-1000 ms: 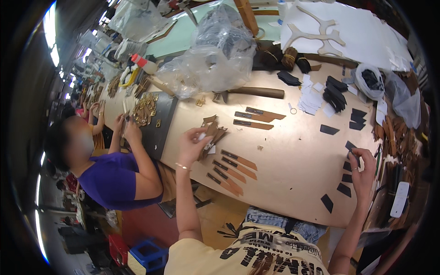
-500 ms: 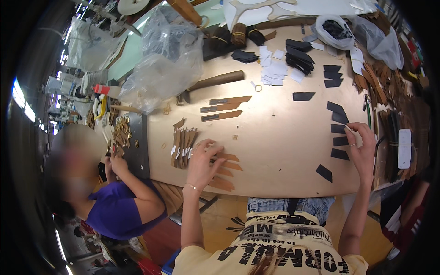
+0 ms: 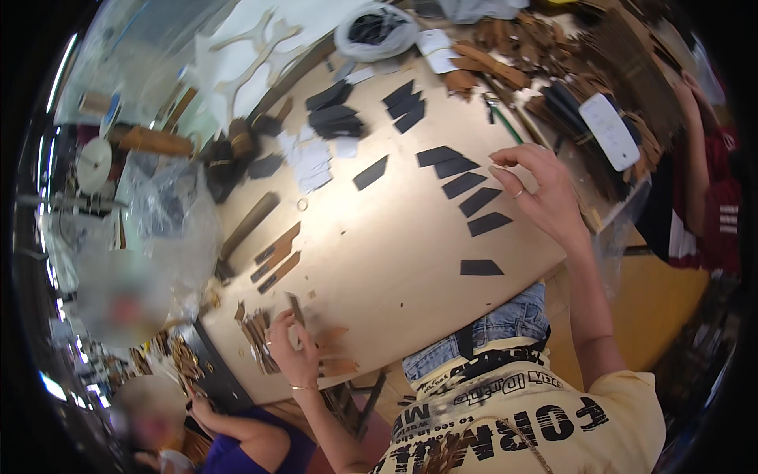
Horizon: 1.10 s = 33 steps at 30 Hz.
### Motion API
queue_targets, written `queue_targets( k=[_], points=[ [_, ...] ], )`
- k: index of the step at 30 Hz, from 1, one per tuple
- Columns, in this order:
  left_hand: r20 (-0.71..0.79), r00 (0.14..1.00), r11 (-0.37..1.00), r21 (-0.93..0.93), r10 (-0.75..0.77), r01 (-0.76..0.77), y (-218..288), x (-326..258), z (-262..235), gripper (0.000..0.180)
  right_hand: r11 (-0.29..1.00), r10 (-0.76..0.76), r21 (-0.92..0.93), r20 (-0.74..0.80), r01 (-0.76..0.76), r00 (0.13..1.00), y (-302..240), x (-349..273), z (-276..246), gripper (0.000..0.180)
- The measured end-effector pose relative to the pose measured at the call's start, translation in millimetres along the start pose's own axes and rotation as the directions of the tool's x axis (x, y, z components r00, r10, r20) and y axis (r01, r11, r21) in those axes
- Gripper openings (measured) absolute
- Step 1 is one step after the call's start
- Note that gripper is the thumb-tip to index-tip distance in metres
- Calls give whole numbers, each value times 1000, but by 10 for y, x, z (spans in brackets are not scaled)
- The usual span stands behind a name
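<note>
My left hand [image 3: 292, 349] is at the near left of the table, its fingers closed on a small brown leather strip [image 3: 294, 306] that sticks up blurred past the fingertips. Beside this hand lie several tan leather strips [image 3: 338, 366], and on its other side a row of brown strips [image 3: 257, 338]. My right hand [image 3: 543, 193] hovers by a column of black slant-ended pieces [image 3: 479, 202]. Its thumb and forefinger come close together; anything between them is too small to make out. One more black piece [image 3: 481, 268] lies nearer to me.
Three brown strips with dark ends [image 3: 276, 259] lie left of the middle. Farther back are white paper pieces [image 3: 306, 162], stacked black pieces [image 3: 333, 114] and a plastic bag [image 3: 373, 31] of black scraps. Brown leather bundles crowd the right. Co-workers sit at both sides.
The view has turned toward the right. My left hand has lifted a brown strip from beside the tan ones. My right hand has drawn away from the black pieces.
</note>
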State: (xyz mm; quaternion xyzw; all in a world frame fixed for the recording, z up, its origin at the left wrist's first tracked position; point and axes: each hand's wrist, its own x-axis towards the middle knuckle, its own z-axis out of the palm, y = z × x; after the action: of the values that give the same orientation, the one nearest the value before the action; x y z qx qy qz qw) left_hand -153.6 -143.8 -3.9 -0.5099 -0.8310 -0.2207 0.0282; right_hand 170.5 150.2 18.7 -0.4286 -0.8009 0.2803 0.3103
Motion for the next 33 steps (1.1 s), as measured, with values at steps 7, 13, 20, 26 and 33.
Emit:
queue_targets(
  k=[7,13,20,26,33],
  points=[
    [466,883,803,-547,58,236,1097,664,278,14,922,183,318,143,-221,973,-9,-178,-101,25],
    [376,859,764,-645,348,-27,1718,859,552,11,990,-62,-129,-11,60,998,147,-60,304,27],
    [409,900,788,-600,152,140,1503,704,515,14,957,-9,-285,146,51,989,206,491,752,26],
    [427,900,739,-633,85,231,1426,662,569,15,990,16,-140,301,27,953,234,745,671,16],
    [400,909,683,-697,118,218,1485,815,635,17,973,-63,-177,403,146,913,244,1075,663,15]
  ],
)
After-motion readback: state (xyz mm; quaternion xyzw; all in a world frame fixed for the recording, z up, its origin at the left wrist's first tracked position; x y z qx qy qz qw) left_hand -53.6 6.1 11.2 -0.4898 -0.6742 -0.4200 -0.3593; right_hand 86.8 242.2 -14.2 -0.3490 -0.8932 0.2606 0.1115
